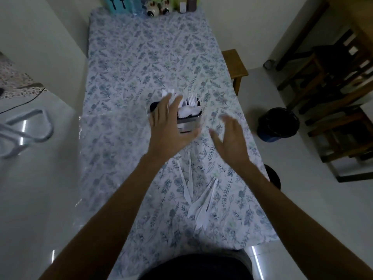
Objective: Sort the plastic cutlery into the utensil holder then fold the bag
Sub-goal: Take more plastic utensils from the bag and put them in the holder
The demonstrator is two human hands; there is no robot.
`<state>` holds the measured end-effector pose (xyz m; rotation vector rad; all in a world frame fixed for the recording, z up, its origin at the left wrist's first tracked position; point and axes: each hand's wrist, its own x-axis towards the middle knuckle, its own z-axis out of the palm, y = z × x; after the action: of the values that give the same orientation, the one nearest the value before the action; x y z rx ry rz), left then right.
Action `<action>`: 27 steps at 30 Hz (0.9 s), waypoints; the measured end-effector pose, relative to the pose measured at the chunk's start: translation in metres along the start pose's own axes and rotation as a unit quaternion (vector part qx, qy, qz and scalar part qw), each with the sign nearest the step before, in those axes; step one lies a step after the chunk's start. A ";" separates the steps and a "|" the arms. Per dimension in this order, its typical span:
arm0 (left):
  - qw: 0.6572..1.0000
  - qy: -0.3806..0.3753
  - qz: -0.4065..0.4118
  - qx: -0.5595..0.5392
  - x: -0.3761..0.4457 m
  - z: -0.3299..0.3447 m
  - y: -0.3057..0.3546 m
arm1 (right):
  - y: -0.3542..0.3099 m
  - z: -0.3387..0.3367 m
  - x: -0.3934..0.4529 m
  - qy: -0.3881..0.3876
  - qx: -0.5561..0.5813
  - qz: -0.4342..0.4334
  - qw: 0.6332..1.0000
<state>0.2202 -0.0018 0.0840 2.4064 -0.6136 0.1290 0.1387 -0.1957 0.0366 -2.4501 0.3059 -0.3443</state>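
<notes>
From the head camera, the left hand [171, 126] hangs spread and empty over the utensil holder [188, 118], which already holds white forks and spoons, and the right hand [230, 142] is beside it, fingers wide, holding nothing. Loose knives [198, 201] lie nearer on the table [121, 77]; gathering them handles aligned would likely ease dropping them into one compartment. I cannot make out the bag.

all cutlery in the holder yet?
No, several white pieces of cutlery lie loose on the table, nearer the person than the holder, and both hands are open and empty.
</notes>
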 end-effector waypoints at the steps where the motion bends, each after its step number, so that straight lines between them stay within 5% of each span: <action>1: 1.000 0.013 -0.017 -0.015 -0.027 0.008 -0.005 | 0.012 0.010 -0.028 -0.044 -0.053 -0.048 0.997; 4: 0.987 -0.063 -0.106 -0.104 -0.102 0.031 -0.017 | 0.049 0.035 -0.103 -0.224 -0.174 -0.185 0.941; 7: 0.974 -0.122 -0.137 -0.131 -0.159 0.046 -0.023 | 0.062 0.041 -0.144 -0.312 -0.225 -0.195 0.903; 12: 0.963 -0.157 -0.173 -0.133 -0.207 0.050 -0.024 | 0.065 0.031 -0.153 -0.234 -0.191 -0.211 0.930; 19: 0.940 -0.109 -0.253 -0.203 -0.221 0.047 -0.028 | 0.069 0.014 -0.150 -0.164 -0.092 -0.222 0.957; 22: 0.901 -0.085 -0.352 -0.239 -0.221 0.048 -0.020 | 0.050 0.007 -0.161 -0.123 0.010 -0.118 0.985; 25: 0.859 -0.106 -0.360 -0.348 -0.220 0.054 -0.012 | 0.013 0.008 -0.177 -0.150 0.100 -0.013 0.984; 27: 0.786 -0.100 -0.386 -0.473 -0.220 0.059 -0.003 | -0.014 0.013 -0.185 -0.192 0.125 -0.029 0.973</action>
<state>0.0231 0.0516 -0.0176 1.4879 0.2577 -0.6463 -0.0296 -0.1224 0.0041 -2.2176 0.0206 0.0691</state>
